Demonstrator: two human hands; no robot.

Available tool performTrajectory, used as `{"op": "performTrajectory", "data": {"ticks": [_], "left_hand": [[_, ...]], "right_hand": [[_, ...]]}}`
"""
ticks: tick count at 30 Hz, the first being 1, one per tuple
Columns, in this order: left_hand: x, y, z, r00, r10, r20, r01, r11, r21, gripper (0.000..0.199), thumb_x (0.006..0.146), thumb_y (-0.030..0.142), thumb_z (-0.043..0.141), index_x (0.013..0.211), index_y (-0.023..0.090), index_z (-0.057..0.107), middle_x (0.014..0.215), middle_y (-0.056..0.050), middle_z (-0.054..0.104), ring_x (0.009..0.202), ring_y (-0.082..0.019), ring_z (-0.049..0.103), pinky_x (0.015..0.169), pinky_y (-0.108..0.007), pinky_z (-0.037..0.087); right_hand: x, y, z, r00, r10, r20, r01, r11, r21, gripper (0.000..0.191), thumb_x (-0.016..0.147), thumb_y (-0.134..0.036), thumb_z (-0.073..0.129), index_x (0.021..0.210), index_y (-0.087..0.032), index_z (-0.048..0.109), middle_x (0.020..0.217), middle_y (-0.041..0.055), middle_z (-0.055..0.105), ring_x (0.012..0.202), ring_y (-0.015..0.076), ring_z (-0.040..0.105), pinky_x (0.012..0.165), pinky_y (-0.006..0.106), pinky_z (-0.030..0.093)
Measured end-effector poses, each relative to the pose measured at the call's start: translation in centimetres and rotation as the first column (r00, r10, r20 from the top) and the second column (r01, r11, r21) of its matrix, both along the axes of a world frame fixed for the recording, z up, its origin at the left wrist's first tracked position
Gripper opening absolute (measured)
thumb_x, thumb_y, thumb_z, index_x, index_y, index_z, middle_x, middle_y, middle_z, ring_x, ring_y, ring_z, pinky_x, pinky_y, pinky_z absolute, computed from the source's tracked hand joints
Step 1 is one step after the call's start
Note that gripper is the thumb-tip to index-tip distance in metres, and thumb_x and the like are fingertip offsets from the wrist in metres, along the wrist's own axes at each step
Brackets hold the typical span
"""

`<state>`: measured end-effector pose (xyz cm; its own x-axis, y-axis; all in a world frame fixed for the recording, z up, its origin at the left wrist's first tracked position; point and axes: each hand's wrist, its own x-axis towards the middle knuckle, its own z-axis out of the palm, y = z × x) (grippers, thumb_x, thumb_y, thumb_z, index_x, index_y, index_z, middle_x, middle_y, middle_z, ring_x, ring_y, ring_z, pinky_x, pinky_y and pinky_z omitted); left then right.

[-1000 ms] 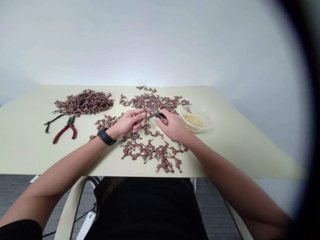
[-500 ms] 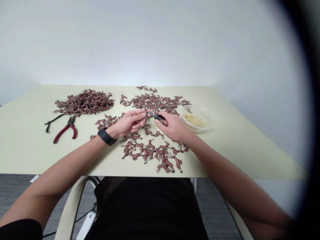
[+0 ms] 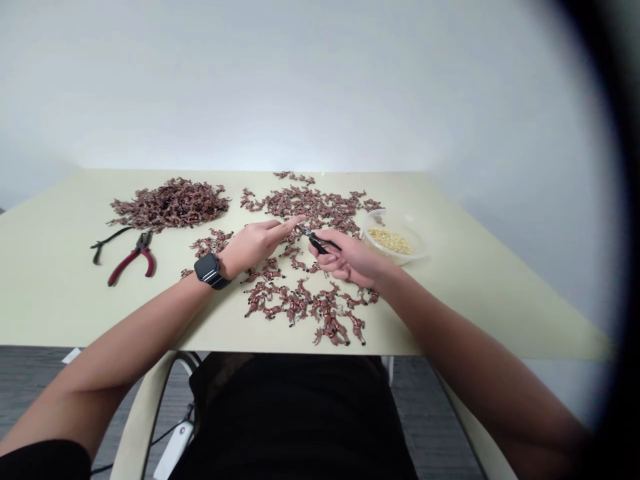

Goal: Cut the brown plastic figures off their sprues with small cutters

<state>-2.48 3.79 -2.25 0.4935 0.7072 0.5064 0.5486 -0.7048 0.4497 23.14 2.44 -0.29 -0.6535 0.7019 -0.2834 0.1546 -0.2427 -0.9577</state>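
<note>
Left hand (image 3: 257,243) is open, grip empty, fingers extended; a black watch (image 3: 210,270) is worn on the wrist. Right hand (image 3: 350,259) has its grip closed on small black pliers (image 3: 317,240), the tips held just beside the left fingertips (image 3: 295,221). Brown animal figurines (image 3: 295,303) are spread over the counter (image 3: 50,300) around both hands; a heap of figurines (image 3: 170,205) is piled further left. Red-handled pliers (image 3: 133,263) lie below that heap. A clear bowl of beige grains (image 3: 417,233) is placed just past the right hand.
</note>
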Motion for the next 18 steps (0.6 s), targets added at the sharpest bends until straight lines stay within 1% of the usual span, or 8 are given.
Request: {"op": "performTrajectory", "data": {"ticks": [2,3,4,6,8,10,12,18], "left_hand": [[0.2,0.0,0.2,0.995,0.026,0.093,-0.015,0.993,-0.121,0.041,0.103,0.031,0.058,0.142,0.021,0.067,0.081,-0.005,0.069,0.056,-0.011,0.047,0.054,-0.023,0.037],[0.4,-0.1,0.3,0.984,0.034,0.175,0.009,0.971,-0.239,0.043,0.104,0.036,0.057,0.144,0.020,0.064,0.080,-0.004,0.069,0.054,-0.010,0.047,0.053,-0.022,0.038],[0.6,-0.2,0.4,0.962,0.040,0.271,0.066,0.927,-0.369,0.045,0.105,0.040,0.057,0.146,0.020,0.061,0.079,-0.002,0.068,0.051,-0.009,0.047,0.050,-0.022,0.039],[0.9,-0.4,0.5,0.886,0.049,0.461,0.254,0.781,-0.571,0.047,0.104,0.044,0.058,0.144,0.019,0.060,0.077,0.000,0.066,0.045,-0.007,0.044,0.044,-0.021,0.036],[0.9,-0.3,0.5,0.797,0.075,0.600,0.424,0.638,-0.643,0.040,0.102,0.044,0.064,0.133,0.018,0.065,0.076,0.002,0.062,0.043,-0.005,0.038,0.040,-0.019,0.031],[0.8,-0.2,0.5,0.733,0.118,0.670,0.511,0.554,-0.658,0.033,0.099,0.040,0.069,0.123,0.017,0.069,0.073,0.003,0.059,0.042,-0.003,0.033,0.037,-0.017,0.027],[0.7,-0.2,0.5,0.704,0.152,0.694,0.549,0.504,-0.667,0.032,0.098,0.037,0.071,0.123,0.017,0.070,0.071,0.005,0.057,0.042,-0.003,0.031,0.037,-0.016,0.024],[0.9,-0.7,1.2,0.696,0.165,0.699,0.574,0.456,-0.680,0.041,0.100,0.033,0.069,0.138,0.016,0.066,0.067,0.006,0.053,0.041,-0.002,0.026,0.036,-0.015,0.021]], "right_hand": [[0.0,0.1,-0.2,0.996,-0.077,0.043,0.070,0.986,0.153,0.041,0.102,-0.061,0.045,0.089,-0.023,0.052,0.071,-0.0044,0.031,0.056,0.0124,0.019,0.048,0.028,0.017],[0.0,0.1,-0.4,0.984,-0.156,0.083,0.125,0.947,0.298,0.040,0.102,-0.060,0.046,0.088,-0.023,0.052,0.071,-0.0033,0.036,0.057,0.0127,0.025,0.049,0.028,0.021],[0.0,0.1,-0.6,0.962,-0.245,0.119,0.166,0.874,0.457,0.038,0.102,-0.058,0.049,0.088,-0.023,0.053,0.072,-0.0019,0.042,0.059,0.0134,0.031,0.052,0.029,0.025],[-0.1,0.2,-1.0,0.904,-0.396,0.162,0.172,0.682,0.711,0.035,0.101,-0.055,0.053,0.089,-0.022,0.055,0.075,0.0003,0.052,0.064,0.0155,0.042,0.059,0.030,0.031],[-0.1,0.2,-1.3,0.870,-0.452,0.196,0.108,0.563,0.819,0.032,0.101,-0.053,0.054,0.093,-0.022,0.056,0.075,0.0005,0.056,0.066,0.0168,0.047,0.062,0.032,0.032],[-0.2,0.2,-1.5,0.866,-0.447,0.224,0.048,0.520,0.853,0.030,0.101,-0.051,0.053,0.098,-0.021,0.058,0.075,0.0006,0.057,0.065,0.0170,0.048,0.063,0.032,0.032],[-0.2,0.3,-1.6,0.872,-0.431,0.232,0.014,0.497,0.868,0.031,0.102,-0.050,0.052,0.103,-0.021,0.060,0.078,0.0015,0.059,0.066,0.0172,0.049,0.063,0.032,0.031],[-0.2,0.2,-1.4,0.881,-0.403,0.249,-0.017,0.497,0.867,0.031,0.103,-0.050,0.051,0.107,-0.021,0.061,0.080,0.0019,0.060,0.069,0.0180,0.052,0.065,0.032,0.032]]}}
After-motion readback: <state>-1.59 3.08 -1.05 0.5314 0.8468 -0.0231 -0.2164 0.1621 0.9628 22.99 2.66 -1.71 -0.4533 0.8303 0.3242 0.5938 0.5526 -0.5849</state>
